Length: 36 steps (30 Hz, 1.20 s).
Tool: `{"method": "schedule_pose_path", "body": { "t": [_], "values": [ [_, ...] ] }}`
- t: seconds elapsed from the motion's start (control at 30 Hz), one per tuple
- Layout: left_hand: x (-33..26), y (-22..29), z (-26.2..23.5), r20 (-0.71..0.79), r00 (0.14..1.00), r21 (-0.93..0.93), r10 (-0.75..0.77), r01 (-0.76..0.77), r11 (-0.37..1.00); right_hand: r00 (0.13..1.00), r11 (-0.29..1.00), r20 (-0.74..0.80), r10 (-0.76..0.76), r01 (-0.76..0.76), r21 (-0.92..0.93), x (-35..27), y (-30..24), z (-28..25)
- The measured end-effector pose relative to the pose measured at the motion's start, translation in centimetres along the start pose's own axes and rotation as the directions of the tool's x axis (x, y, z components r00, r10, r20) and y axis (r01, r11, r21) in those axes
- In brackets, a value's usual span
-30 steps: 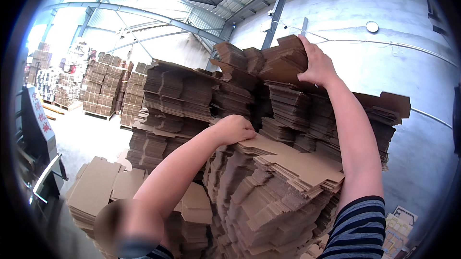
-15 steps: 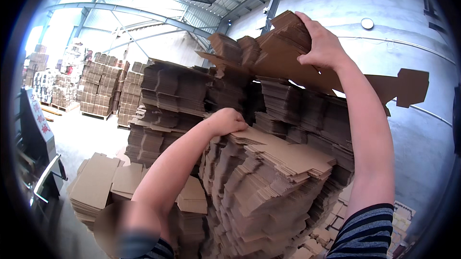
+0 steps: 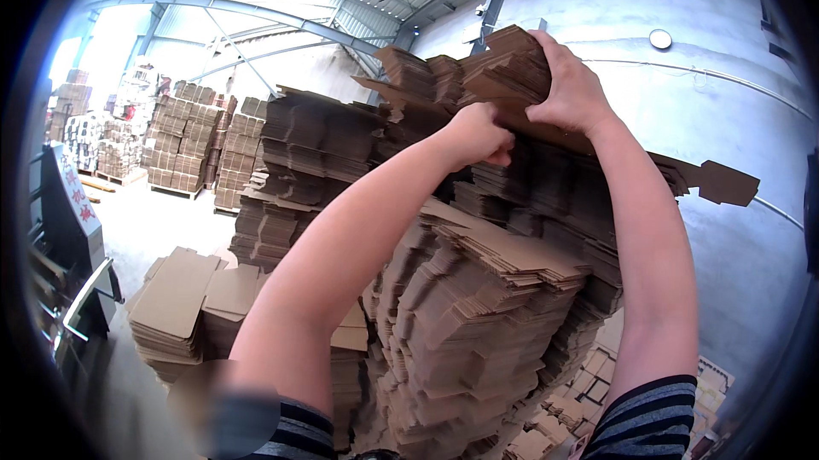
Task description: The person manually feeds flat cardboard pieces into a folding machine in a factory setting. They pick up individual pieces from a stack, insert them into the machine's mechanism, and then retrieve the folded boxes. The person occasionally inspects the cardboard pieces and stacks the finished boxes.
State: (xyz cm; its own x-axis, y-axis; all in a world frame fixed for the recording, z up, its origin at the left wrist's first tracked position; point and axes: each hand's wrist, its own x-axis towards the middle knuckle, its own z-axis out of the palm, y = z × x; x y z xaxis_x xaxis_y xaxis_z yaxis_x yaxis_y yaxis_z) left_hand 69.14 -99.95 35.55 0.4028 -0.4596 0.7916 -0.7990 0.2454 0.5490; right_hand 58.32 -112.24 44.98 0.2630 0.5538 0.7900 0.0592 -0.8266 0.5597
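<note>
My right hand (image 3: 570, 89) is wrapped round the right end of a bundle of flat die-cut cardboard sheets (image 3: 509, 63) high on the back stack, thumb toward me and fingers over the far side. Beside it, my left hand (image 3: 479, 134) is closed, knuckles up, at the front edge below that bundle; what its curled fingers hold is hidden. A long cardboard flap (image 3: 729, 183) sticks out past my right forearm. Nearer to me stands a tall pile of cut cardboard sheets (image 3: 478, 324), its upper layers slightly fanned.
Lower stacks of cardboard (image 3: 175, 298) stand on the floor at the left. A dark machine panel (image 3: 72, 196) with a metal handle is at the left edge. Strapped cardboard bales (image 3: 179, 140) on pallets stand farther back. A pale wall (image 3: 708, 102) rises at the right.
My left hand has moved up and right, from the top of the near pile to the back stack's upper bundle. My right hand keeps its grip; the long sheet at right sits slightly lower.
</note>
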Motion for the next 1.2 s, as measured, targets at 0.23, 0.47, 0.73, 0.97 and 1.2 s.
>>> {"method": "schedule_pose_path", "body": {
  "t": [0.23,0.47,0.73,0.97,1.2],
  "values": [
    [1.8,-0.3,1.6,-0.206,0.979,-0.651,-0.012,-0.127,0.748,0.995,0.998,-0.075,-0.062,0.061,-0.021,0.3,-1.7,-4.4],
    [2.3,2.5,2.9,-0.162,0.975,-0.697,0.151,-0.222,0.682,0.979,0.997,-0.187,-0.080,0.078,-0.018,-1.0,-2.2,-8.4],
    [-0.7,6.7,4.2,-0.296,0.910,-0.679,0.291,-0.415,0.606,0.898,0.970,-0.369,-0.239,0.242,-0.040,-3.0,-4.2,-12.4],
    [-9.7,12.2,2.1,-0.329,0.861,-0.634,0.387,-0.505,0.585,0.616,0.806,-0.602,-0.509,0.586,-0.083,-4.1,-4.6,-15.8],
    [-23.8,19.5,0.3,-0.527,0.798,-0.413,0.293,-0.541,0.733,0.588,0.602,-0.739,-0.330,0.734,0.315,-5.1,-11.4,-18.2]
  ]
}}
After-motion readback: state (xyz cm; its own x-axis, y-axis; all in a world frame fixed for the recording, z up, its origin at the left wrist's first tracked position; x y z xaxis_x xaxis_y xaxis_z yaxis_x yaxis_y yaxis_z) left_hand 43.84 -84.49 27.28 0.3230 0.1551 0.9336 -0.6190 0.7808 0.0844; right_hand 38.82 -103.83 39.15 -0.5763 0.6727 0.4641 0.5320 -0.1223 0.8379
